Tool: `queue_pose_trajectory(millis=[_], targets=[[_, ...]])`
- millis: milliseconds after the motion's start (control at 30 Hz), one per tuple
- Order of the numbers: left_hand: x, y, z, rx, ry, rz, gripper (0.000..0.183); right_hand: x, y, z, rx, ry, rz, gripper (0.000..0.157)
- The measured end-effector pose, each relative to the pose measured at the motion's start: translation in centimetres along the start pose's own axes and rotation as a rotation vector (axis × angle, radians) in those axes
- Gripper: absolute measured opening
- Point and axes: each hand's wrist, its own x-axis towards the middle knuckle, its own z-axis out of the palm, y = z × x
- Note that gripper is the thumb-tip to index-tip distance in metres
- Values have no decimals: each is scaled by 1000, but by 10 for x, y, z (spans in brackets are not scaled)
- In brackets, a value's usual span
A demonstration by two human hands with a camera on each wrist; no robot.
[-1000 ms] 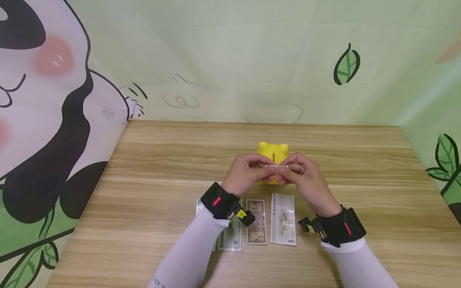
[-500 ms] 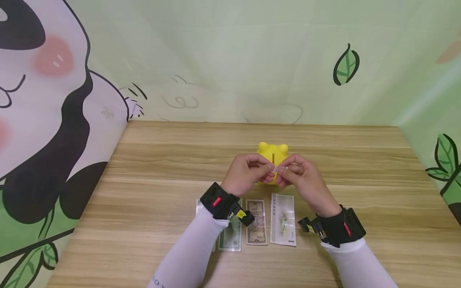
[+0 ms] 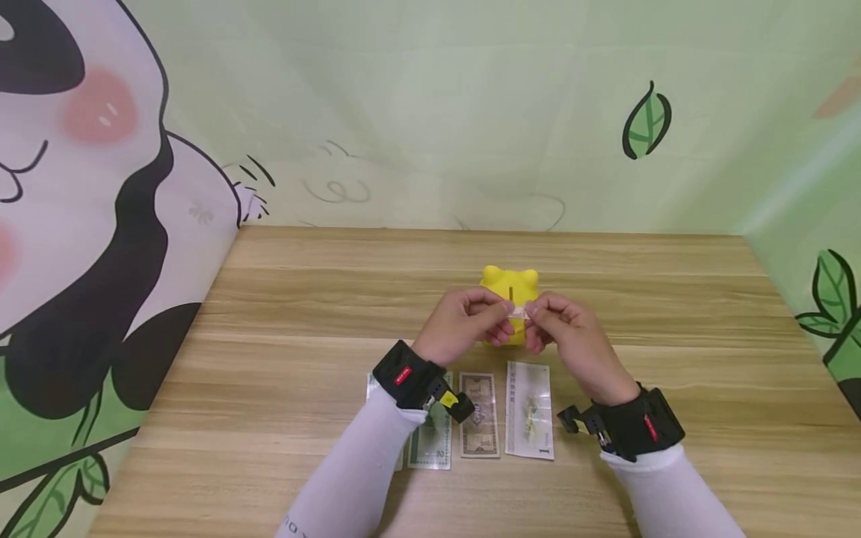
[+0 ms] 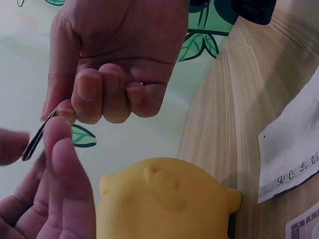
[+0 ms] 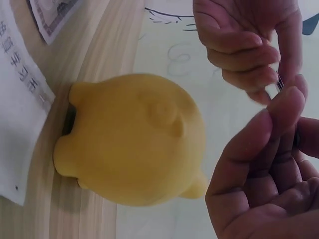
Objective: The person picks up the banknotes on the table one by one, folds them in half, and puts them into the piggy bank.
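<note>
My left hand (image 3: pixel 454 321) and right hand (image 3: pixel 572 332) pinch a small folded banknote (image 3: pixel 519 313) between thumbs and fingertips, one at each end. It shows as a narrow pale strip with print; in the left wrist view the folded banknote (image 4: pixel 35 140) appears edge-on, and fingers hide part of it. Both hands overlap a yellow piggy bank (image 3: pixel 509 280) in the head view, its dark top slot visible just beyond the fingers. In the right wrist view, the piggy bank (image 5: pixel 139 142) stands upright on the table, its snout facing the camera.
Nearer the person, a white one-yuan note (image 3: pixel 528 411), a brown note (image 3: pixel 479 415) and a green note (image 3: pixel 430 444) lie in a row on the wooden table (image 3: pixel 303 284). The left sleeve (image 3: pixel 356 471) covers part of the green one. A printed cloth backdrop (image 3: pixel 417 112) rises behind.
The strip turns from a thin edge to show more of its printed face. My right fingers have shifted slightly right, away from the left fingertips; the piggy bank stays put.
</note>
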Motion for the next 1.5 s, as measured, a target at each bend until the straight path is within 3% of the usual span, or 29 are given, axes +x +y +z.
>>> queue_pose_trajectory(millis=[233,467,767,933,1133,1333,1500], targets=[[-1,1,0,57,23,41,15,1,1,-1,29,24,-4,29],[-1,1,-1,86,96,77,22,2,1,0,40,45,29,37],[-1,2,0,100,122,85,20,1,-2,-3,69,67,-39,22],[-1,2,1,128,127,88,20,2,-1,-1,73,87,-33,26],[-2,3,2,154,126,93,23,3,1,0,35,50,15,32],[-9,18,9,232,91,62,21,1,-1,-1,31,77,14,30],[-5,9,10,271,62,31,25,0,-2,-1,30,94,10,30]])
